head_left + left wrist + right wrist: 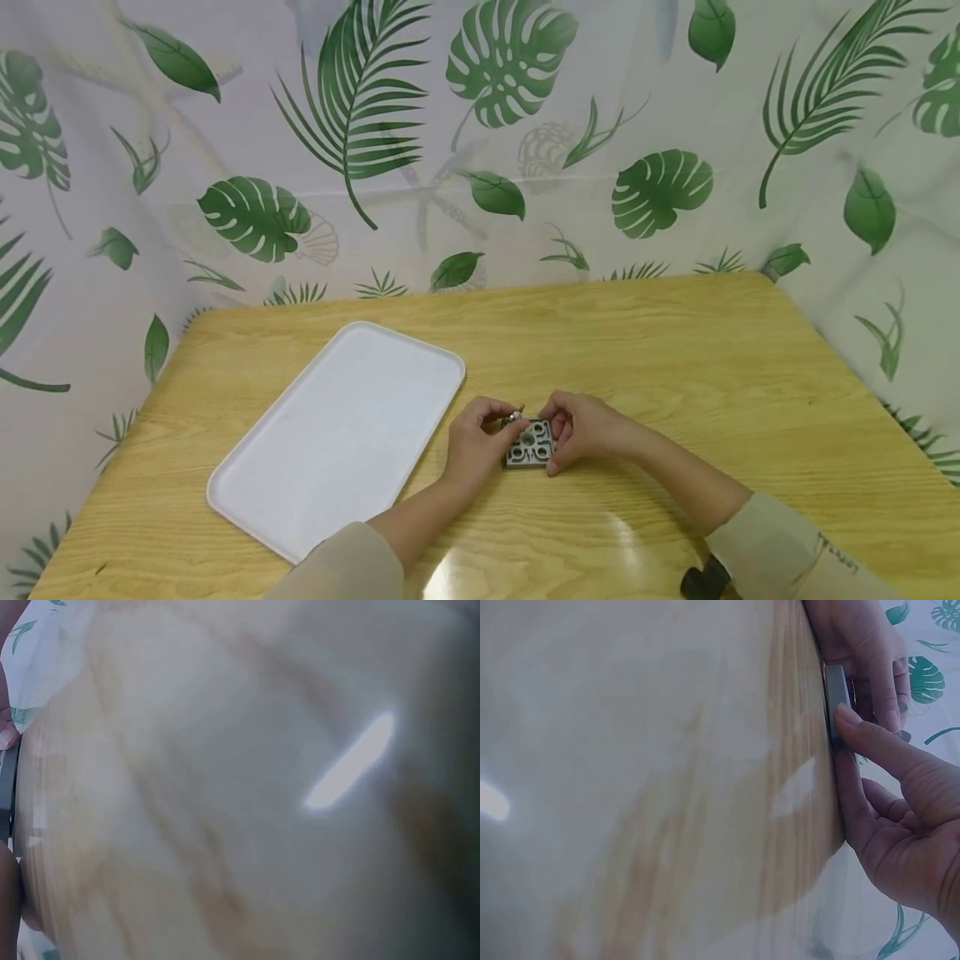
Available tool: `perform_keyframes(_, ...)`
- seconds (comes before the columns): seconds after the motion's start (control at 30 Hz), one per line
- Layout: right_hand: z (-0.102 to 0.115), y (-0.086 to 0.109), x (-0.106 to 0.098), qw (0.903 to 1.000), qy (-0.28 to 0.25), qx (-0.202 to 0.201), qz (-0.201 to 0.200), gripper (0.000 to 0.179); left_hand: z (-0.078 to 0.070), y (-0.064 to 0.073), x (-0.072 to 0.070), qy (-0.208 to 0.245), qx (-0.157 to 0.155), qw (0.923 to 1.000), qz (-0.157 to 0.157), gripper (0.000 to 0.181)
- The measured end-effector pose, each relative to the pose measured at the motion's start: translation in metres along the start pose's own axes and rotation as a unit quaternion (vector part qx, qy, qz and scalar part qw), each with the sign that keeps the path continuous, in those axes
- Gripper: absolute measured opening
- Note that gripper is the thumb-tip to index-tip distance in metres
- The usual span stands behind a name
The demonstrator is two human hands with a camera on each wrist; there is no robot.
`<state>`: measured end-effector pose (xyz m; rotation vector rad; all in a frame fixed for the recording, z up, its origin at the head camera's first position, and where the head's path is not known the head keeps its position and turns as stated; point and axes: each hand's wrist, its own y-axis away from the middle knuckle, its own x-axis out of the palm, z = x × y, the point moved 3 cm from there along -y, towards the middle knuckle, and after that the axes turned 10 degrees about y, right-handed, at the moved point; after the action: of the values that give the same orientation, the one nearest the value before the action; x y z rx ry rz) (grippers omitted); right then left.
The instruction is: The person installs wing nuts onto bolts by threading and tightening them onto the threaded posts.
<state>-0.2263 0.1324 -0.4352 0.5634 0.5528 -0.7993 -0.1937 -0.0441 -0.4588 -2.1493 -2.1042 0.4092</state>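
Note:
A small square block (528, 454), grey with round holes and curved grooves on its upper face, lies on the wooden table in the head view. My right hand (581, 425) grips its right side, the thumb at the near corner. In the right wrist view this thumb (862, 729) presses on the grey block (836, 682). At the far left corner of the block, my left hand (476, 442) pinches a small shiny metal piece (516, 415) between thumb and index finger. Its shape is mostly hidden by the fingers. The left wrist view catches only the block's dark edge (7, 787).
A white rectangular tray (330, 442) lies slanted to the left of the hands. The light wooden table (637, 350) extends around them, with a leaf-patterned cloth (420, 150) behind it. A black object (705, 579) shows beneath the right sleeve at the near edge.

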Motion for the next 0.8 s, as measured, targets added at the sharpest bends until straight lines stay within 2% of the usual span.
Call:
perform_keyframes(0.1,-0.002,0.000,0.001,1.0000,0.000,0.003,0.001,0.060,-0.001,0.000,-0.001,-0.010,-0.004,0.9994,0.032,0.017)
perform_keyframes(0.17,-0.003,0.001,0.001,1.0000,0.002,0.004,0.001,0.060,-0.005,-0.004,-0.004,-0.007,-0.017,0.9972,0.072,0.015)
perform_keyframes(0.23,-0.004,0.001,0.001,1.0000,0.000,0.006,0.002,0.060,-0.004,-0.010,-0.008,-0.004,-0.042,0.9913,0.125,0.016)
perform_keyframes(0.3,-0.004,0.001,0.001,1.0000,-0.001,0.008,0.005,0.060,-0.003,-0.018,-0.013,0.006,-0.074,0.9793,0.188,0.016)
perform_keyframes(0.37,-0.004,0.002,0.001,0.9999,-0.004,0.011,0.009,0.060,-0.002,-0.027,-0.017,0.002,-0.103,0.9624,0.251,0.016)
perform_keyframes(0.47,-0.005,0.002,0.000,0.9998,-0.007,0.010,0.015,0.060,0.002,-0.040,-0.019,-0.002,-0.139,0.9343,0.328,0.017)
perform_keyframes(0.6,-0.005,0.001,-0.001,0.9998,-0.002,0.004,0.019,0.060,0.002,-0.055,-0.019,-0.010,-0.157,0.8921,0.424,0.018)
perform_keyframes(0.73,-0.005,0.000,-0.002,0.9997,-0.005,-0.005,0.022,0.059,0.001,-0.066,-0.018,0.017,-0.177,0.8472,0.501,0.023)
perform_keyframes(0.8,-0.005,0.000,-0.001,0.9996,-0.008,-0.009,0.027,0.059,0.001,-0.069,-0.018,0.036,-0.194,0.8304,0.521,0.027)
